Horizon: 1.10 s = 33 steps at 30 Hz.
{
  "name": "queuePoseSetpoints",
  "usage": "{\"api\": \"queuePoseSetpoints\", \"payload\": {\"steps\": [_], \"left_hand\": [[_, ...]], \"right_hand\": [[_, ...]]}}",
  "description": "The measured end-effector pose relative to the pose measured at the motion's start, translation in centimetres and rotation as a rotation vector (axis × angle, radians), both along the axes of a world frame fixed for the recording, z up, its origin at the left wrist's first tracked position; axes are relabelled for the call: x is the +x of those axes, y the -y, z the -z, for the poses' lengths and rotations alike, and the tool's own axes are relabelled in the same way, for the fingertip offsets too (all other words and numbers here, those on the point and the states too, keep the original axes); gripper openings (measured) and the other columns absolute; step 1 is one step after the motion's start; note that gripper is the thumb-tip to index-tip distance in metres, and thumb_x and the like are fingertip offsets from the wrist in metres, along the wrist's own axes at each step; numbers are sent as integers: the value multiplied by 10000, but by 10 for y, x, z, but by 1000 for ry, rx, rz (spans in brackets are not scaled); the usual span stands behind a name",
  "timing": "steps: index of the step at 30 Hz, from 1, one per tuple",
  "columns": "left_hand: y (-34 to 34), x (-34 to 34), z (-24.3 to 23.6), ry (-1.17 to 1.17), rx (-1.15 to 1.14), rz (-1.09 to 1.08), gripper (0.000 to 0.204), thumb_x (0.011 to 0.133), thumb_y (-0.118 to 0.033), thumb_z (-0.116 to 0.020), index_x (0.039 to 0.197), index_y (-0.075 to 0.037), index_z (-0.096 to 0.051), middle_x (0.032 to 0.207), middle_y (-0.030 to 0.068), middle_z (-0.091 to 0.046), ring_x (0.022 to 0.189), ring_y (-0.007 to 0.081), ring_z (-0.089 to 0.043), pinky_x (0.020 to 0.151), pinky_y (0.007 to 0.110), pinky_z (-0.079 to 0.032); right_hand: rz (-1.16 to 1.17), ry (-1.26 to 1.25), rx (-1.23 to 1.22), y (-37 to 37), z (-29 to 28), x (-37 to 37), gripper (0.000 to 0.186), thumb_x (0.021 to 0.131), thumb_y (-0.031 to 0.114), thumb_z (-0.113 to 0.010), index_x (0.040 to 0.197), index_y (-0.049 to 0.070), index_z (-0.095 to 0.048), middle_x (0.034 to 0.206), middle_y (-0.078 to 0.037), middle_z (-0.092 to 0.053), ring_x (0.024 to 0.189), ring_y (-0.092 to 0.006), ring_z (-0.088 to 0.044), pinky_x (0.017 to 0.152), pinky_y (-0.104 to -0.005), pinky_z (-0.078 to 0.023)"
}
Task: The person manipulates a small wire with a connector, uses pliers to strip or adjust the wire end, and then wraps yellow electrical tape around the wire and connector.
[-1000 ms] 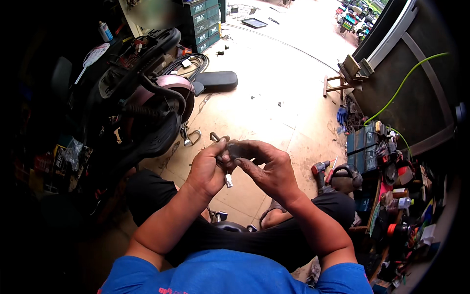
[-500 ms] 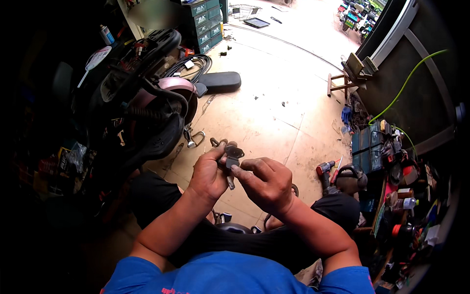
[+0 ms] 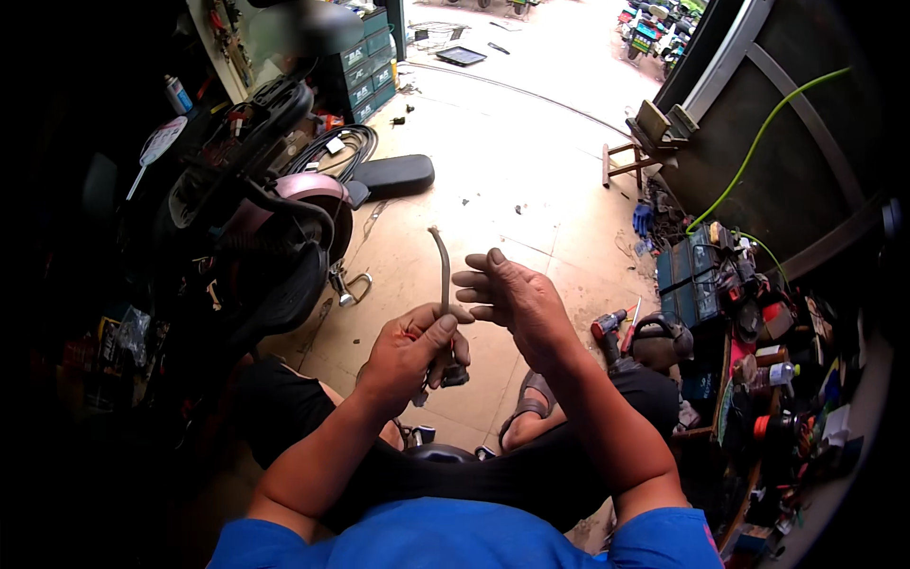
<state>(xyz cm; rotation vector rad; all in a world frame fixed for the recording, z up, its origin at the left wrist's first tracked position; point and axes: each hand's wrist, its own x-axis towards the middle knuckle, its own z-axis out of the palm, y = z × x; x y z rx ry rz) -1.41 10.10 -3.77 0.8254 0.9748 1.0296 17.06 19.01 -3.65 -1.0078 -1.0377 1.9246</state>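
Now the dark bent rod point(image 3: 445, 275) stands up from the left hand point(image 3: 403, 356), pointing toward the far side of the scene; 0.5 seconds ago little more than a hooked end showed beyond the thumb. The left fingers are closed around its lower part, and a small dark block point(image 3: 456, 376) sticks out below them on the right; whether it is joined to the rod cannot be told. The right hand point(image 3: 521, 303), which was touching the held parts, has come away and opened: its fingers are loosely spread just right of the rod, with nothing seen in them, and whether they brush the left fingertips is unclear. As it looks, 1 hand alone now carries the piece, leaving the right seemingly free. Both hands are above the tiled floor point(image 3: 578, 228), with a drill point(image 3: 607, 325) to the right and a pink-and-black scooter point(image 3: 318, 184) to the left.
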Motion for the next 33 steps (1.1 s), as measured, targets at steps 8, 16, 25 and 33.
{"api": "queuePoseSetpoints", "payload": {"steps": [8,16,25,33], "left_hand": [[5,8,13,-102,-22,279,280,1089,-183,-589,1282,5,-665,915,48,-718,747,82,-646,652,230,-501],[1,13,18,-258,235,74,271,1064,-191,-654,1206,34,-711,955,79,-739,820,114,-675,756,276,-543],[-6,1,6,-297,35,232,291,1082,-253,-614,1059,12,-733,886,66,-772,780,84,-659,709,263,-519],[-3,5,6,-333,108,147,297,1081,-265,-628,1151,-8,-759,955,61,-778,699,57,-605,638,228,-487]], "right_hand": [[55,-19,19,-5,-23,12,467,1042,291,-692,1359,-42,-605,1180,-137,-734,1033,-176,-703,909,-312,-571],[-17,-92,-54,9,-18,5,362,1038,300,-700,1232,-3,-661,1155,-121,-738,1012,-177,-694,891,-320,-568],[149,19,-3,-4,-23,17,294,985,353,-760,1099,84,-723,1070,-56,-779,965,-118,-704,850,-271,-497],[61,99,21,-8,-14,18,380,942,329,-817,1110,-3,-738,991,-75,-762,880,-126,-710,726,-243,-512]]}}
